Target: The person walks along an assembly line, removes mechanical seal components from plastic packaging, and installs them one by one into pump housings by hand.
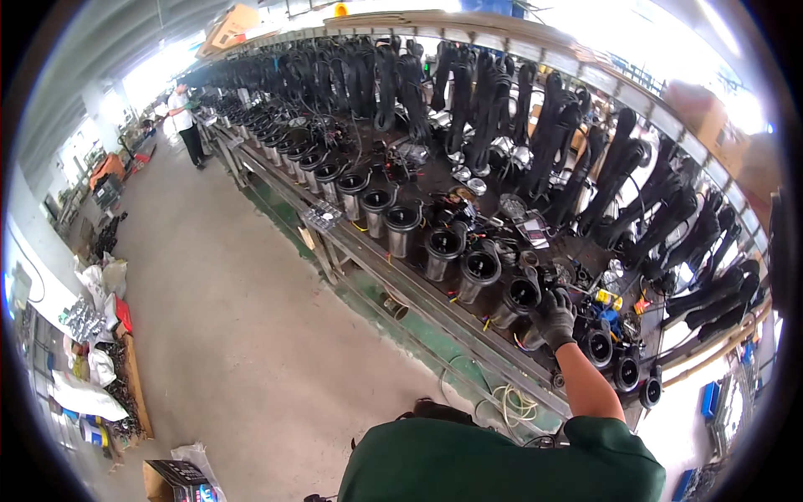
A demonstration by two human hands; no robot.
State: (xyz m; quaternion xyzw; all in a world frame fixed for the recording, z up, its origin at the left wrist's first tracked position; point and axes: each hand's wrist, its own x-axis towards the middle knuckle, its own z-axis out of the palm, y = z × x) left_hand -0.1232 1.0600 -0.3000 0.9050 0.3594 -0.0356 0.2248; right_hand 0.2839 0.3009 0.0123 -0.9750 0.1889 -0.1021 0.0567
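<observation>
My right hand (555,320), in a dark grey glove, reaches over the bench to the row of steel cylinders with black ring-shaped tops. Its fingers curl down over the top of one steel cylinder (533,339), whose lower side shows beneath the glove; the fingertips are partly hidden. Just left of the hand stands another black-topped cylinder (517,299). On its other side a black-topped cylinder (597,348) leans outward, with short coloured wires about the row. A yellow can-like item (608,298) lies beyond the hand. My left hand is out of view.
The long workbench (368,251) runs far to the left, crowded with parts. Coiled black cables (468,109) hang from a rack above it. A pale hose (514,405) lies coiled below. A person (186,121) stands at the far end. Bags (88,393) and a box (180,481) sit left.
</observation>
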